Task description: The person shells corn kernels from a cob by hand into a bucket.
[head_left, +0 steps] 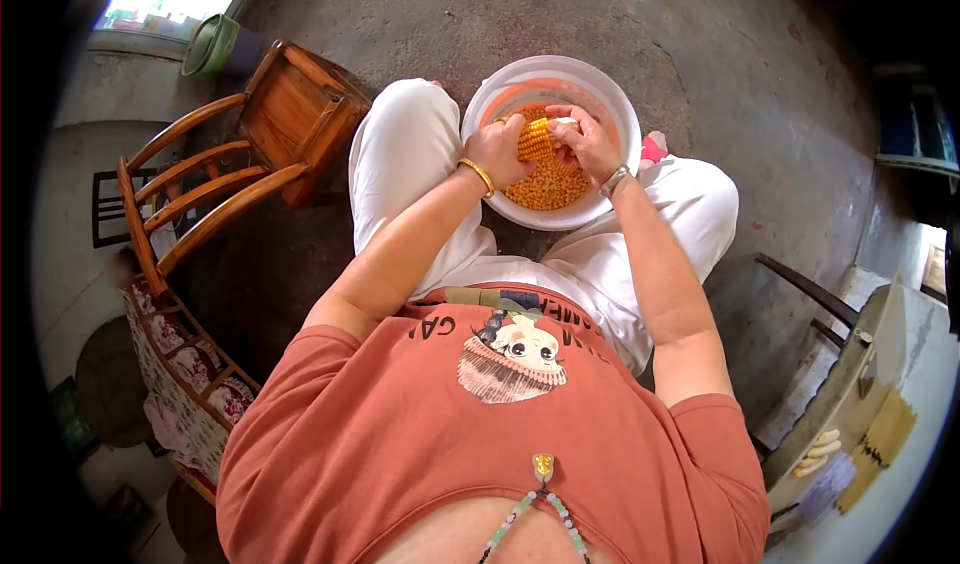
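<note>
Between my knees stands a white bucket with an orange band inside, holding loose yellow corn kernels. Over it is an ear of corn, its kernels still in rows on the side that shows. My left hand, with a gold bangle at the wrist, is wrapped round the ear's near-left end. My right hand, wearing a watch, has its fingers closed at the ear's other end, where something pale shows. Whether that pale part is bare cob or a second cob, I cannot tell.
A wooden chair stands close to my left knee. Farther left is a seat with a floral cover. On the right, a table bears several pale cobs. Concrete floor lies beyond the bucket.
</note>
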